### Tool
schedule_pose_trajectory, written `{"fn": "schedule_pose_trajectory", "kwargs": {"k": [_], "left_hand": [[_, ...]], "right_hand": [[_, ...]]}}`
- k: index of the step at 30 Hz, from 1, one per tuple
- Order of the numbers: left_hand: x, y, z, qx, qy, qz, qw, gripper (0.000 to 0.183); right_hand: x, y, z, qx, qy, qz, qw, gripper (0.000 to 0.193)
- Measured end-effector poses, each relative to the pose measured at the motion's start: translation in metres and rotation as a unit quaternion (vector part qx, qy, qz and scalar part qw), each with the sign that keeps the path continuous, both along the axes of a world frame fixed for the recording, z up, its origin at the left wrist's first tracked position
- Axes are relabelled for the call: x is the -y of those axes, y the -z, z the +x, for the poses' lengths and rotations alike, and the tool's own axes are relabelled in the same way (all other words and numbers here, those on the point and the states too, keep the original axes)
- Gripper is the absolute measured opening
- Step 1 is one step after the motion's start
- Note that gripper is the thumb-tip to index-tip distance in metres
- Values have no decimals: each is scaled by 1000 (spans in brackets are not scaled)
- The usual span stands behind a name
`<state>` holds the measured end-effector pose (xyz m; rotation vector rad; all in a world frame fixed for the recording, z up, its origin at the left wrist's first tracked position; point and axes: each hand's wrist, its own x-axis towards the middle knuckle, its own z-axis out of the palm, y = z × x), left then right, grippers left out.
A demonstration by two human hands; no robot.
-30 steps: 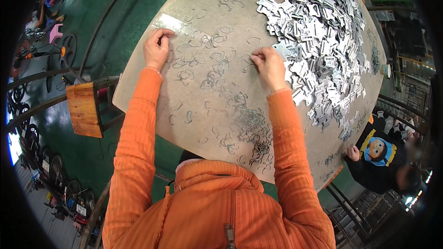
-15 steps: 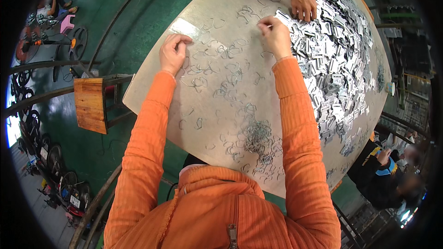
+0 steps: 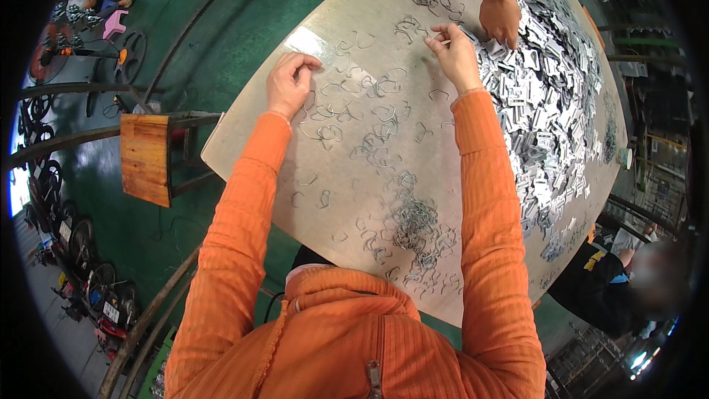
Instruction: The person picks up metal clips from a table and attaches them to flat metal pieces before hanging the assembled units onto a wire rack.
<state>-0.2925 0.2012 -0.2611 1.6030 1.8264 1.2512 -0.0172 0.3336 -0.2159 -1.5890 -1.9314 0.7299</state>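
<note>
My left hand (image 3: 291, 83) is above the far left of the table (image 3: 255, 140), fingers curled in toward the thumb. Anything held there is too small to make out. Near the heap of flat silver metal buckles (image 3: 543, 96), my right hand (image 3: 456, 58) has thumb and forefinger drawn together in a pinch; whether something thin is between them I cannot tell. Thin bent wire hooks (image 3: 384, 114) lie scattered between my hands. A denser pile of wire hooks (image 3: 413, 223) sits closer to me, beside my right forearm.
Another person's hand (image 3: 502, 21) reaches from the far side onto the buckle heap's edge, just beyond my right hand. A wooden stool (image 3: 145, 159) stands left of the table. People sit at the upper left, and a person in dark clothes (image 3: 591, 281) is at the lower right.
The whole view has shifted slightly, moving the table rightward in the picture. The other person's hand now points downward with its fingers gathered on the heap. My hands keep nearly the same places and curled shapes.
</note>
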Motion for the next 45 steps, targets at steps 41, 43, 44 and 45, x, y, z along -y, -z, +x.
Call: {"fn": "schedule_pose_trajectory", "kwargs": {"k": [41,43,44,45], "left_hand": [[1,0,0,16,-6,-1,1000,18],[1,0,0,15,-7,-5,1000,18],[1,0,1,15,-7,-6,1000,18],[1,0,1,16,-7,-5,1000,18]], "right_hand": [[49,2,4,21,-167,-170,971,16],[70,3,12,25,-177,-187,966,15],[79,3,15,29,-181,-194,964,15],[87,3,18,45,-181,-177,966,13]]}}
